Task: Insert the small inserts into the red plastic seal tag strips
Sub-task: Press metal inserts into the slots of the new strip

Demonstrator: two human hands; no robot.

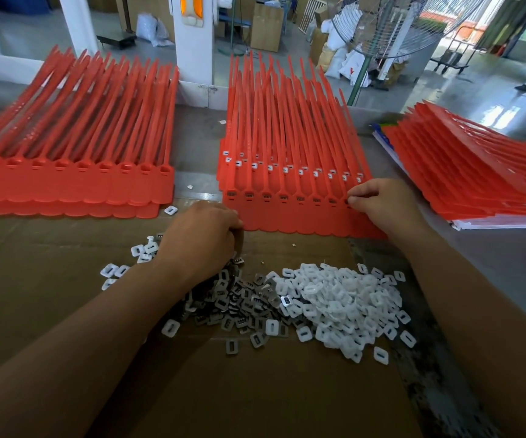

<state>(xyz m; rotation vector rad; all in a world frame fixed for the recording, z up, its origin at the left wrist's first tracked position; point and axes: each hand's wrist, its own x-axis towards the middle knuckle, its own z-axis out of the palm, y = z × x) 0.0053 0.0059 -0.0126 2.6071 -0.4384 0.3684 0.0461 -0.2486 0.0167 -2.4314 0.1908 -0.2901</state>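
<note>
The red strips lay in three stacks along the far edge of the table (492, 257). The middle stack (290, 147) sat right in front of the person. Its top strip (287, 218) had a row of little sockets, and the ones that showed had grey bits in them.

The small inserts lay on a brown cardboard sheet (255, 390) at the near edge. The grey metal inserts (239, 306) made one pile. The white plastic inserts (343, 306) made another pile, touching it on the right.

The right hand (381, 205) was at the right end of the top strip. Its grip was pinched together, thumb and finger on the last socket there. The insert itself was too small to see between them.

The left hand (204, 238) was over the grey pile with its fingers curled down into it. I could not tell if its grip held a piece, because the back of the hand hid the fingertips.

The inserts looked tiny, light and hard, so they would likely slide and scatter if bumped. The best way to hold one is probably by its two side edges, with fingertips only. The strips looked thin and bendy with long tails. It would be best to press near the flat head end, where the stack backs it up.
</note>
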